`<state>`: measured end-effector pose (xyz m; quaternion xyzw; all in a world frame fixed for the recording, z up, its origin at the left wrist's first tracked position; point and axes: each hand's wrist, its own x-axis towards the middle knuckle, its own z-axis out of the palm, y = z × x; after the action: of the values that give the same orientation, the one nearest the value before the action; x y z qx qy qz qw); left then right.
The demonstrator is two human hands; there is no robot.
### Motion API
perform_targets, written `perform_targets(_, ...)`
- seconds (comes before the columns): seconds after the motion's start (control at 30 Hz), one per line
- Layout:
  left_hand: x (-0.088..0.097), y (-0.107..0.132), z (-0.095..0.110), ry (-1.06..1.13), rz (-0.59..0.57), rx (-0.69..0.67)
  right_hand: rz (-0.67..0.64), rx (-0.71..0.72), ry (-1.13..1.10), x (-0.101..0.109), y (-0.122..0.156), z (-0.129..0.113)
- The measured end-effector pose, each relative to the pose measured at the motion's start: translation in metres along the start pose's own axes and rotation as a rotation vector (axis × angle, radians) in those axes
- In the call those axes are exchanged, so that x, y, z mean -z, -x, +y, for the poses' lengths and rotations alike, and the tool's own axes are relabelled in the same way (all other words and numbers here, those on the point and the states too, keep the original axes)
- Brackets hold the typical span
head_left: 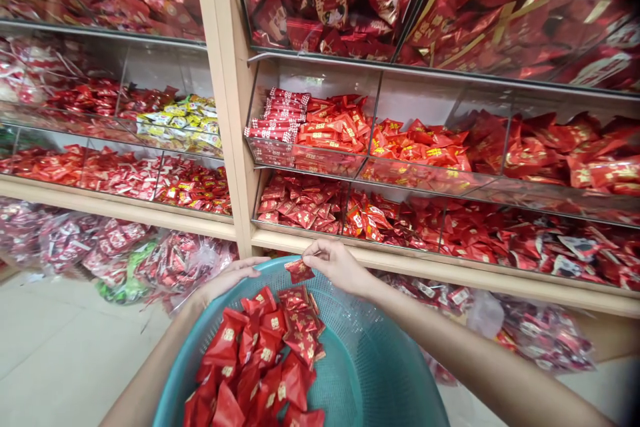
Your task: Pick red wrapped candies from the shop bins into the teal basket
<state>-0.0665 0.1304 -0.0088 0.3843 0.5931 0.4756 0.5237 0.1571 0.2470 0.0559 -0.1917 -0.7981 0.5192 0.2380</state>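
Note:
A teal plastic basket (400, 373) fills the lower middle of the view. Red candy packets with gold print (260, 353) lie heaped in its left half. Over the basket's far rim, my right hand (336, 267) pinches one small red candy packet (300, 271) between thumb and fingers. My left hand (231, 280) rests along the basket's far left rim, its fingers stretched out and pointing right. Part of that hand's thumb is hidden.
Clear-fronted shelf bins hold red candy packets (305, 203), red-and-white sticks (283, 110) and yellow packets (183, 120). A wooden upright (223, 93) divides the shelves. Plastic bags of candy (175, 263) lie on the pale floor (75, 340) beneath.

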Motion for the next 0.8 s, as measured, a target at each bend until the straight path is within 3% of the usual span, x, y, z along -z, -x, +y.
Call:
perform_targets(0.1, 0.000, 0.001, 0.000, -0.017, 0.022, 0.002, 0.023, -0.154, -0.125, -0.008, -0.002, 0.017)
perform_targets(0.27, -0.005, 0.006, 0.007, -0.002, 0.021, 0.003, -0.053, -0.443, -0.265, -0.018, -0.005, 0.042)
perform_targets(0.43, -0.004, 0.005, 0.006, 0.014, 0.015, 0.016, -0.079, -0.580, -0.184, -0.032, -0.016, 0.055)
perform_targets(0.63, 0.003, 0.001, -0.002, 0.008, 0.021, 0.005, -0.037, -0.542, 0.017, -0.047, -0.025, 0.067)
perform_targets(0.8, 0.005, 0.000, -0.002, 0.019, -0.023, -0.026, 0.070, -0.367, 0.284, -0.039, -0.023, 0.059)
